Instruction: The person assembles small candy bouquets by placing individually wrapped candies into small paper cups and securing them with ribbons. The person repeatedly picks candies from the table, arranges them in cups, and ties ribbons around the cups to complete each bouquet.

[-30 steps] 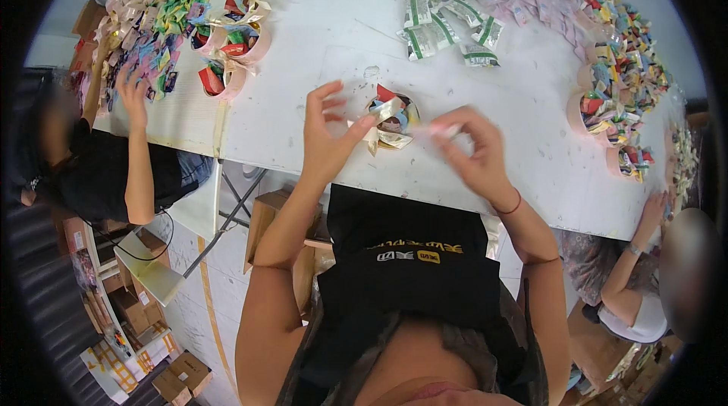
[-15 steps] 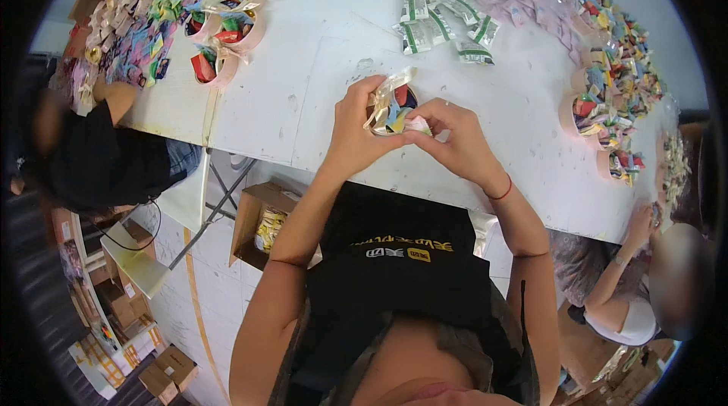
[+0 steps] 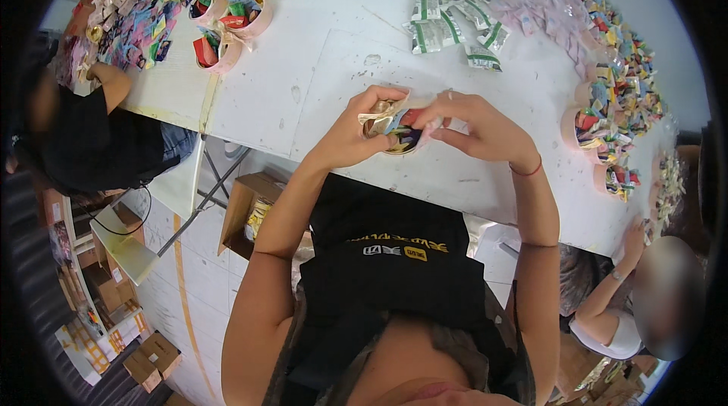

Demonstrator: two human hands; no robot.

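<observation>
1. A long white table (image 3: 303, 65) fills the upper half of the frame.
2. Pale tiled floor (image 3: 197, 285) shows at lower left, crossed by a yellow line (image 3: 182, 277).
3. Open cardboard boxes (image 3: 243, 209) stand under the table's edge; more boxes (image 3: 152, 360) at bottom left.

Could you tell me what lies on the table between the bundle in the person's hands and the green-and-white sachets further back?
Nothing: in the head view the white table is bare between the bundle and the sachets, apart from faint smudges.
</observation>
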